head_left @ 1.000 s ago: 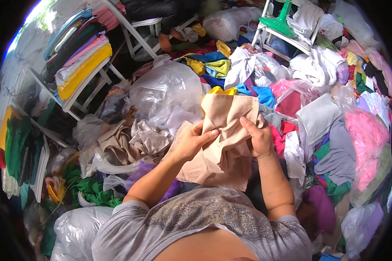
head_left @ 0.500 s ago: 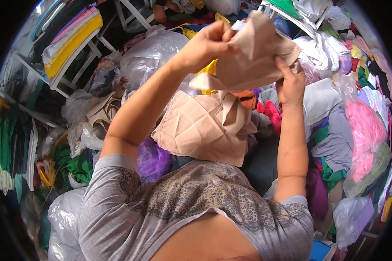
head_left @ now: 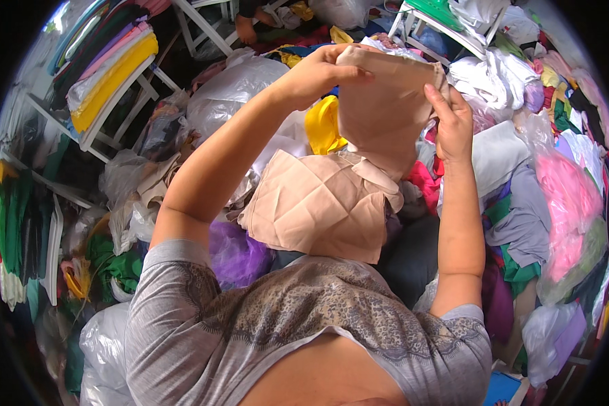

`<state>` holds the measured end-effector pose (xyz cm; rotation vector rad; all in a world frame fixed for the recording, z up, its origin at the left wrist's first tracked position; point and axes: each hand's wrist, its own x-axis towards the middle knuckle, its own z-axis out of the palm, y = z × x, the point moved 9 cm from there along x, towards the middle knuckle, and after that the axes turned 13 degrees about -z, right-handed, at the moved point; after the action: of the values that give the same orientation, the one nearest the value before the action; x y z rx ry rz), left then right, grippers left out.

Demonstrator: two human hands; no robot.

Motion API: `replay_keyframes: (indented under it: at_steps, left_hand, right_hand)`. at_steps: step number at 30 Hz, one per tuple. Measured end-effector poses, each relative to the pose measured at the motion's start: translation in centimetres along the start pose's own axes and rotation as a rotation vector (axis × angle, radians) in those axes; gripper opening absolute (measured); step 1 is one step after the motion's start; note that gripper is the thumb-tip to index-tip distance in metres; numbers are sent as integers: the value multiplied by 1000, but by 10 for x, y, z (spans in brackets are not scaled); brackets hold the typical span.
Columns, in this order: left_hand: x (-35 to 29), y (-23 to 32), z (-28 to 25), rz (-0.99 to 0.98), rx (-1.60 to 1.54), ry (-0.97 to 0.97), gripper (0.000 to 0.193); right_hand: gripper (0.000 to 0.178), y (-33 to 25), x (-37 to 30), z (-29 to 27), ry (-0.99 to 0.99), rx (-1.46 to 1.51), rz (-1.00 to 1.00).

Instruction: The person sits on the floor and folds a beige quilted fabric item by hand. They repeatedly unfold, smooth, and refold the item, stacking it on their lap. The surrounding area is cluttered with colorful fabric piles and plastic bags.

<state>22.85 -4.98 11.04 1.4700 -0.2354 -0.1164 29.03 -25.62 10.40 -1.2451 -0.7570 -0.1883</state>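
Note:
I hold a beige piece of cloth (head_left: 386, 108) up in front of me with both hands. My left hand (head_left: 318, 71) pinches its top left corner, my right hand (head_left: 450, 122) grips its right edge. Below it, a folded stack of the same beige cloth (head_left: 318, 203) lies on my lap, touching the hanging end of the held piece. A yellow cloth (head_left: 321, 125) shows behind the held piece.
Heaps of coloured fabric and clear plastic bags (head_left: 240, 84) surround me. White racks (head_left: 115, 88) hold folded cloth at the left and another white rack (head_left: 446, 24) stands at the top right. A pink bundle (head_left: 565, 196) lies right, purple cloth (head_left: 233, 254) by my left arm.
My hands have risen from the lap to chest height, lifting one beige piece off the stack and spreading it between them. The view has tilted downward.

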Motion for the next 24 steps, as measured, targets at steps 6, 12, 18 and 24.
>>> replay_keyframes:
  at_steps: [6,12,18,24]
  left_hand:
    - [-9,24,13,142,184,-126,33]
    - [-14,62,44,450,744,-33,27]
    - [-15,46,30,3,715,-93,20]
    - [-25,34,-8,-36,943,-19,34]
  right_hand:
    - [19,-16,7,2,-29,-44,-91]
    - [28,-40,13,42,-333,-48,-252]
    - [12,-54,23,41,-427,-389,-448]
    - [12,-37,30,10,-379,-314,-262]
